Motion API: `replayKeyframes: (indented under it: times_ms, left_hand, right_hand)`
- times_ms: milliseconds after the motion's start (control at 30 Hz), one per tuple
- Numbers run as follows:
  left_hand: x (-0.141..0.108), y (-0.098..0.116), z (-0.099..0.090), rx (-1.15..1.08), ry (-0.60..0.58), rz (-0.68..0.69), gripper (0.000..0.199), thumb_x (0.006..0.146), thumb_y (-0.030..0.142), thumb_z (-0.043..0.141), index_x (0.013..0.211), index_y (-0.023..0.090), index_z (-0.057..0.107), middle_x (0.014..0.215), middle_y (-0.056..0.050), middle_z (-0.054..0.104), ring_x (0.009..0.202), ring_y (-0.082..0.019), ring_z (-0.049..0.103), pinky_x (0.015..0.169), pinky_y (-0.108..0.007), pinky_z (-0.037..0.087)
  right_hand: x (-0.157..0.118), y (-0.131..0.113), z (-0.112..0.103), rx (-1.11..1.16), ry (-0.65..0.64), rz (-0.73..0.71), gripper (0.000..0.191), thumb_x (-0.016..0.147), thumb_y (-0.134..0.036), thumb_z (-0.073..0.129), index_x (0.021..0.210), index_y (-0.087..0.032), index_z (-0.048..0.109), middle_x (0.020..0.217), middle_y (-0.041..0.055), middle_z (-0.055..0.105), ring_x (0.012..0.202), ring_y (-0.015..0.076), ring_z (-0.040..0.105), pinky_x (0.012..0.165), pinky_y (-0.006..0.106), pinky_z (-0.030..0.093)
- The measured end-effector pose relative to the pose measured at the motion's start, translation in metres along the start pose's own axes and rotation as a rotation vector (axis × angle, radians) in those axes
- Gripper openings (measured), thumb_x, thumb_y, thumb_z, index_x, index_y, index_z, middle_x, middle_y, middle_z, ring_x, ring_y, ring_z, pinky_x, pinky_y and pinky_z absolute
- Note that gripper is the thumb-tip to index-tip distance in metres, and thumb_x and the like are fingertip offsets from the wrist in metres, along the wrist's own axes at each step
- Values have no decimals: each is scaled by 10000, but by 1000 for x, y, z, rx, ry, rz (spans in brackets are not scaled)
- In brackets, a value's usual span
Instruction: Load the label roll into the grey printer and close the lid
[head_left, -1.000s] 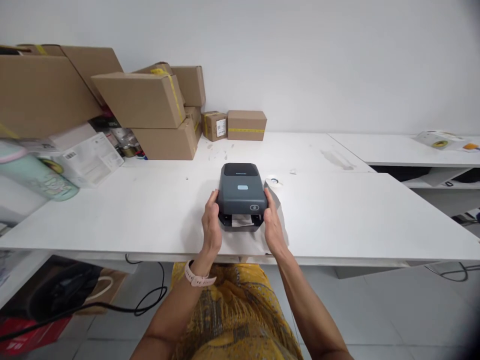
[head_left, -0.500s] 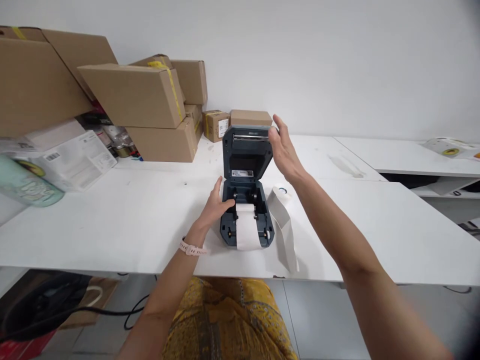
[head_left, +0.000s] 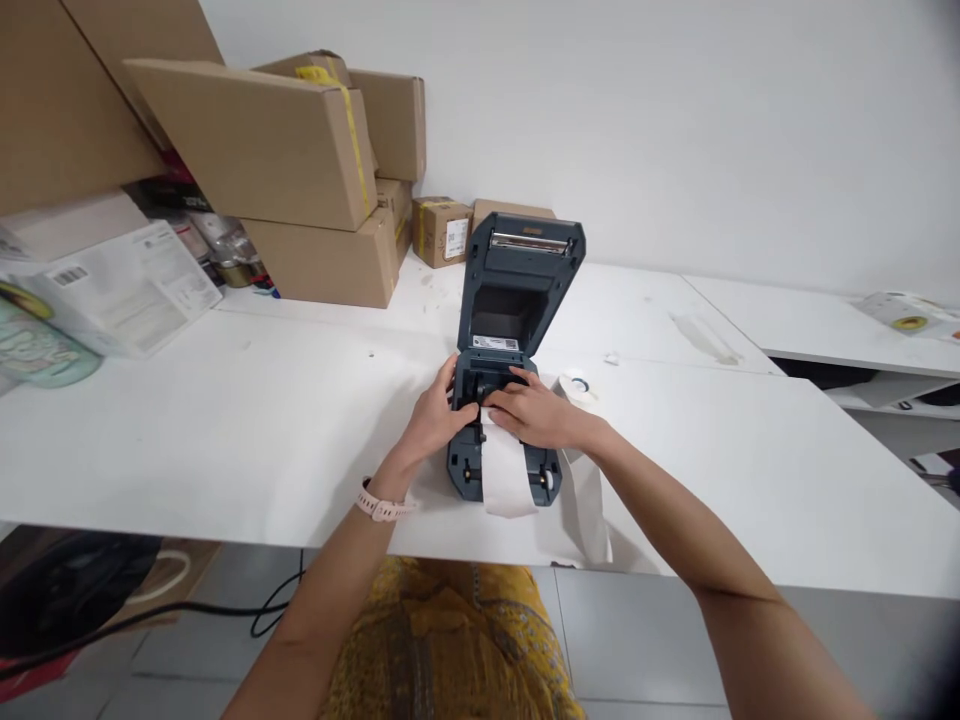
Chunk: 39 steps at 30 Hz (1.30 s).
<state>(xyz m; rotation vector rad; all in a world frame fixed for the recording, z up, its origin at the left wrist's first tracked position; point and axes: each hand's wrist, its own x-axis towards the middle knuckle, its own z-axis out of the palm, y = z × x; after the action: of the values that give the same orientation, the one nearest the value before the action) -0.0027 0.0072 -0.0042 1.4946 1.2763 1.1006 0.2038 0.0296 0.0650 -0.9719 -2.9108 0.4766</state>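
Note:
A dark blue-grey label printer [head_left: 466, 455] stands on the white table with its lid [head_left: 525, 265] tipped up. From its inside a white paper strip [head_left: 506, 475] runs out over the front edge. My left hand [head_left: 439, 412] clasps the printer's left wall, thumb over the inner side and fingers along the outside. Reaching into the roll compartment, my right hand [head_left: 536, 412] has its fingers bent over the upper end of the strip; their tips are partly hidden. Just right of the printer lies a white roll [head_left: 577, 390] with a loose length of paper [head_left: 589, 505].
Cardboard boxes [head_left: 315, 260] are stacked at the back left, and a small box [head_left: 442, 232] sits behind the printer. A white carton [head_left: 142, 290] and a mint-green bottle [head_left: 45, 345] stand at far left. The table's front edge [head_left: 375, 550] lies close to me.
My right hand has left the raised lid and come down into the printer's roll compartment. The lid stands tipped further back. My left hand keeps its place on the printer. The view has shifted slightly.

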Motion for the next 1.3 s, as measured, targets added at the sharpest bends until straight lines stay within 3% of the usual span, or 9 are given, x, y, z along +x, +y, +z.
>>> replayKeyframes:
  times_ms: [167,267,367,433,600,933,1033,1200,1300]
  left_hand:
    - [2,-4,-1,-24,-15,47,936,800,249,707,1637,277,290,1579,-112,529,1459,-311,503,1200,-493,416]
    - [2,-4,-1,-11,-6,43,897,799,263,714,1617,277,347,1567,-112,543,1462,-326,498,1198,-509,416]
    - [0,0,-2,1,-5,25,857,814,272,705,1606,272,377,1540,-116,569,1428,-332,533,1186,-519,430]
    - [-1,2,-2,-2,-11,22,849,820,265,692,1608,265,376,1558,-119,551,1428,-328,534,1201,-518,418]
    - [-1,5,-4,-40,-55,37,870,825,235,646,1631,257,319,1636,-123,454,1475,-309,488,1242,-518,366]
    - [-3,7,-8,-55,-77,9,835,884,328,666,1637,268,310,1656,-124,424,1511,-306,441,1265,-513,319]
    - [-4,7,-9,-40,-89,16,832,900,332,659,1644,278,292,1665,-121,409,1527,-301,418,1282,-522,273]
    - [-3,6,-11,-31,-127,39,879,892,293,651,1663,290,229,1686,-116,372,1524,-278,425,1278,-503,277]
    - [-1,4,-11,-23,-125,49,896,874,264,649,1663,287,227,1677,-117,389,1511,-269,446,1271,-496,289]
  right_hand:
    - [-27,16,-31,527,31,-59,430,994,-480,557,1360,-262,614,1222,83,708,1112,276,672,1108,552,449]
    - [-76,37,-35,921,386,-83,492,920,-529,666,1379,-366,592,1130,34,675,953,229,678,976,475,556]
    - [-123,67,-16,1103,819,-114,425,796,-581,759,1177,-421,658,953,0,605,708,180,588,907,481,589]
    - [-144,87,4,1130,945,-7,442,715,-624,800,1071,-406,654,893,3,573,664,185,558,860,488,598]
    - [-160,127,44,1154,750,333,543,616,-638,881,980,-333,616,911,32,671,877,278,709,1006,549,540]
    - [-151,139,57,1172,312,305,427,721,-404,900,1015,-250,631,1204,104,752,1193,281,680,1057,509,502]
    - [-155,142,59,1199,345,290,489,721,-470,891,1086,-258,642,1270,106,730,1235,287,667,1089,519,492]
    - [-149,146,50,1128,635,295,595,789,-536,820,1298,-322,596,1463,89,638,1438,262,536,1250,527,338]
    - [-128,142,31,991,481,330,827,733,-438,883,1464,-353,504,1640,66,463,1559,262,367,1287,509,271]
